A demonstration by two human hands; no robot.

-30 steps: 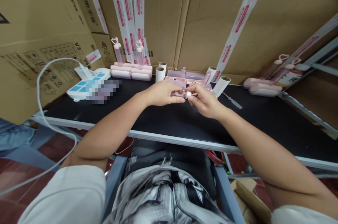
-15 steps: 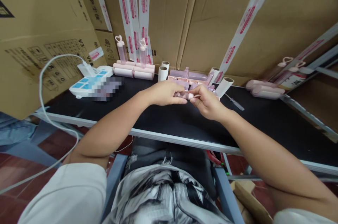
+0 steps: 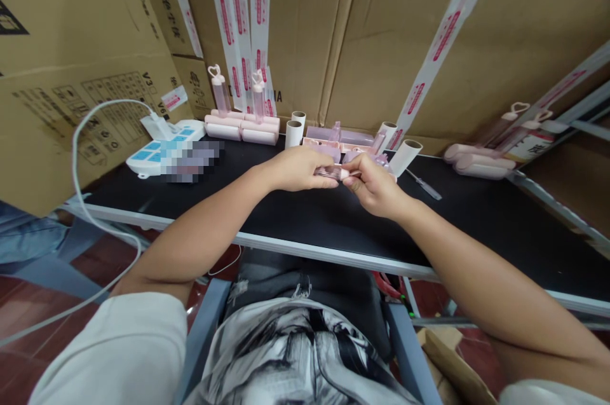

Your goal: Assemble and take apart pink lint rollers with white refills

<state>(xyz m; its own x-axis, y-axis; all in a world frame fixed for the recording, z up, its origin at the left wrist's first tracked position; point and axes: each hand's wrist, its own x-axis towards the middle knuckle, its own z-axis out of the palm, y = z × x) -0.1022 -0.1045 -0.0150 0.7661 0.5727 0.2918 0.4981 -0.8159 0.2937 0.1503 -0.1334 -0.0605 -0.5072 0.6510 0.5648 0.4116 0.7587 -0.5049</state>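
Both my hands meet over the middle of the black table (image 3: 286, 214). My left hand (image 3: 298, 170) is closed around a small clear pink tube-shaped handle (image 3: 330, 171). My right hand (image 3: 374, 185) pinches the handle's pale pink end between thumb and fingers. Just behind my hands lie several pink plastic parts (image 3: 333, 138) and white cardboard rolls (image 3: 405, 156).
Finished pink rollers with heart-topped handles (image 3: 238, 119) stand at the back left, more (image 3: 481, 160) at the right. A white power strip (image 3: 159, 151) with a cable lies at far left. A small screwdriver (image 3: 424, 185) lies right of my hands. Cardboard boxes (image 3: 381, 30) wall the back.
My hands have stayed together on the pink handle, with only small finger shifts. The view has shifted slightly.
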